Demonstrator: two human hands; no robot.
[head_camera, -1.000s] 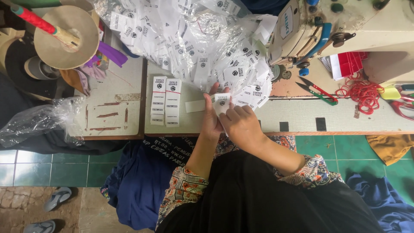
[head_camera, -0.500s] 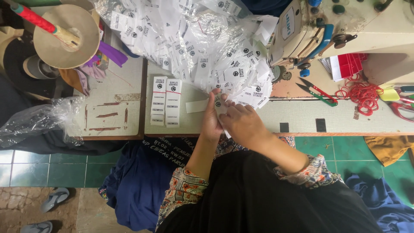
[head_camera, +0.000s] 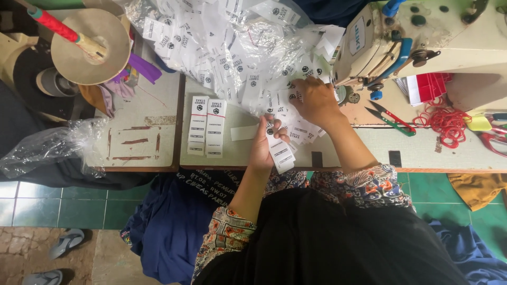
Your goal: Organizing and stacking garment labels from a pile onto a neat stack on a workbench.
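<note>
Head view: my left hand (head_camera: pixel 262 149) grips a label stack (head_camera: pixel 280 153); right hand (head_camera: pixel 316 99), fingers curled, picks into the far label pile (head_camera: pixel 237 47).

White labels (head_camera: pixel 280 153) carried black print, same as the white label pile (head_camera: pixel 237 47) in clear plastic. Sewing machine (head_camera: pixel 422 42) was cream with blue knobs. Table (head_camera: pixel 148 121) was pale grey-white with rusty brown marks. Snips (head_camera: pixel 391 117) had red and green handles; rubber bands (head_camera: pixel 446 124) were red. Sleeves (head_camera: pixel 369 184) showed a multicolour floral pattern over a black garment (head_camera: pixel 327 243). Floor tiles (head_camera: pixel 63 208) were green; cloth (head_camera: pixel 169 227) underneath was navy. Cone (head_camera: pixel 90 45) was tan with a red rod.
</note>
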